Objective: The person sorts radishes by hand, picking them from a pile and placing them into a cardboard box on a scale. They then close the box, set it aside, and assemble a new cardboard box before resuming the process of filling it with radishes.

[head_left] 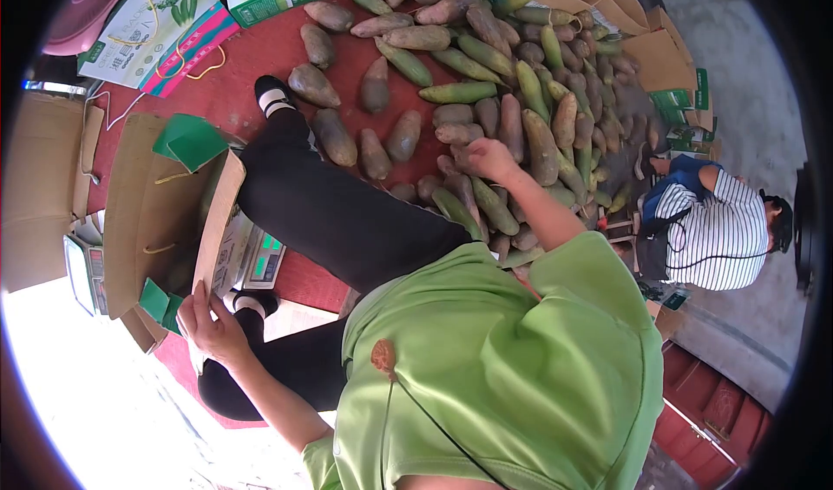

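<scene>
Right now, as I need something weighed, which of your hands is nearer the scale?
Left. The left hand holds the cardboard box flap just beside the scale. The right hand is across the leg, resting on the tuber pile.

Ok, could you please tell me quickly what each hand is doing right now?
Left hand: closed on the cardboard box flap.
Right hand: down on the pile of roots; grip cannot be told.
</scene>
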Demonstrator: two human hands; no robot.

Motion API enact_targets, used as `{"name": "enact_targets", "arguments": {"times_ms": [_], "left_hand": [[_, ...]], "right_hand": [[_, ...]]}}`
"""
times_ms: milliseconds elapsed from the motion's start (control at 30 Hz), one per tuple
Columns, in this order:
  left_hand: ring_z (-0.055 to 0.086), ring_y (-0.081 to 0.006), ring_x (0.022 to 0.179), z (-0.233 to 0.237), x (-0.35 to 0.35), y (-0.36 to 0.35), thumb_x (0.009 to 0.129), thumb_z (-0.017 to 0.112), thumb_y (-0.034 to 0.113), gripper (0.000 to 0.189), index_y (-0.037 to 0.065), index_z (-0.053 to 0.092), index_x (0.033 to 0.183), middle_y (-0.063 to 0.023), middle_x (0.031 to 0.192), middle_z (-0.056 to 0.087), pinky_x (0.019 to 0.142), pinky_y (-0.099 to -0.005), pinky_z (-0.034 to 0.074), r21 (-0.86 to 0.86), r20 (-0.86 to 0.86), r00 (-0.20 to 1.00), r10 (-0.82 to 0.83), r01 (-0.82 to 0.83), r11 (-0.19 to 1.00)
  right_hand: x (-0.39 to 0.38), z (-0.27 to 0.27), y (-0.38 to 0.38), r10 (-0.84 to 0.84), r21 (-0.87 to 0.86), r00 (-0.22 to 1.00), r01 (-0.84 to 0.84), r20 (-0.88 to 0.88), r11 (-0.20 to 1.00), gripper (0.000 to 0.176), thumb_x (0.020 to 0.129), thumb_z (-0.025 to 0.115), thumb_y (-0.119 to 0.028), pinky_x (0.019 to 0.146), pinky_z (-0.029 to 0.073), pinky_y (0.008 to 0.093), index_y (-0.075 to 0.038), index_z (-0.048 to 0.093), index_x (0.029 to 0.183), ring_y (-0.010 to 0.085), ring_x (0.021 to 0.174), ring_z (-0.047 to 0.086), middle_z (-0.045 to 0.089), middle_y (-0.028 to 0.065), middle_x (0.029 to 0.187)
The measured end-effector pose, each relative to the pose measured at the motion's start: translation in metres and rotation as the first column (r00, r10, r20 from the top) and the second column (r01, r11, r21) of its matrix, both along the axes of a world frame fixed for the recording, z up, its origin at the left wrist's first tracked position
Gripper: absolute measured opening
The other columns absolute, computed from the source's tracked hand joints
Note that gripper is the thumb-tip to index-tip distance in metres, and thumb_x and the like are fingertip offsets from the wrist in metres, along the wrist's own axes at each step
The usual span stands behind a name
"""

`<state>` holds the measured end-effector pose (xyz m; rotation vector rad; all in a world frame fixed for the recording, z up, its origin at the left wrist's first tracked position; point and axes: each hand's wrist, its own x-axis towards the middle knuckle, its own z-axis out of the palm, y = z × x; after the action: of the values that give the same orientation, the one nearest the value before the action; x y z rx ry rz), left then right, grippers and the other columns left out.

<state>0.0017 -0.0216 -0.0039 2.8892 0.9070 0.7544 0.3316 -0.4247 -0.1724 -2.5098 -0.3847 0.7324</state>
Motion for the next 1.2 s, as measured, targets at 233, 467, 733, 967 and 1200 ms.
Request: {"name": "enact_targets", "arguments": {"times_ms": [233,467,733,967,1200], "left_hand": [[0.054,-0.0259,0.079,-0.001,0.002,0.0,0.074,0.063,-0.004,0.026,0.004,0.067,0.099,-0.0084,0.085,0.056,0.069,-0.0378,0.045,0.023,0.021,0.999,-0.03,0.029,0.999],[0.054,-0.0253,0.078,-0.003,0.001,0.003,0.075,0.063,-0.004,0.024,0.003,0.067,0.098,-0.0084,0.083,0.057,0.068,-0.0374,0.045,0.03,0.013,0.999,-0.047,0.047,0.998],[0.054,-0.0239,0.078,-0.003,0.002,-0.001,0.076,0.063,-0.004,0.024,0.003,0.068,0.099,-0.0074,0.083,0.056,0.065,-0.0362,0.045,0.059,0.003,0.998,-0.06,0.059,0.996],[0.055,-0.0252,0.081,-0.005,-0.002,0.001,0.077,0.063,-0.005,0.026,0.003,0.067,0.101,-0.0085,0.086,0.056,0.067,-0.0371,0.046,0.052,-0.016,0.999,-0.045,0.046,0.998],[0.055,-0.0267,0.082,-0.006,-0.004,-0.001,0.076,0.062,-0.005,0.029,0.004,0.066,0.104,-0.0097,0.088,0.055,0.069,-0.0376,0.046,0.025,-0.042,0.999,-0.024,0.025,0.999]], "right_hand": [[0.002,-0.027,-0.058,-0.206,-0.013,0.975,0.206,-0.08,0.979,0.022,0.074,0.064,-0.007,0.067,0.051,0.0328,0.0,0.065,0.095,0.0171,0.072,0.064,0.066,0.0114,0.078],[-0.044,-0.055,-0.091,-0.18,-0.198,0.983,0.171,-0.03,0.965,0.017,0.067,0.066,-0.013,0.066,0.051,0.0356,-0.004,0.067,0.081,0.025,0.068,0.065,0.066,0.0141,0.078],[-0.083,-0.057,-0.124,-0.212,-0.456,0.973,0.149,-0.09,0.878,0.04,0.066,0.071,-0.018,0.082,0.049,0.0377,-0.007,0.06,0.103,0.0295,0.093,0.062,0.065,0.0142,0.096],[-0.085,-0.039,-0.078,-0.204,-0.565,0.977,0.134,-0.062,0.814,0.064,0.065,0.077,-0.024,0.093,0.045,0.0404,-0.014,0.049,0.121,0.0302,0.113,0.05,0.052,0.0107,0.121],[-0.082,-0.05,-0.066,-0.208,-0.65,0.968,0.068,-0.142,0.757,0.076,0.064,0.08,-0.026,0.095,0.041,0.0477,-0.017,0.039,0.128,0.0269,0.121,0.044,0.046,0.0069,0.129]]}}
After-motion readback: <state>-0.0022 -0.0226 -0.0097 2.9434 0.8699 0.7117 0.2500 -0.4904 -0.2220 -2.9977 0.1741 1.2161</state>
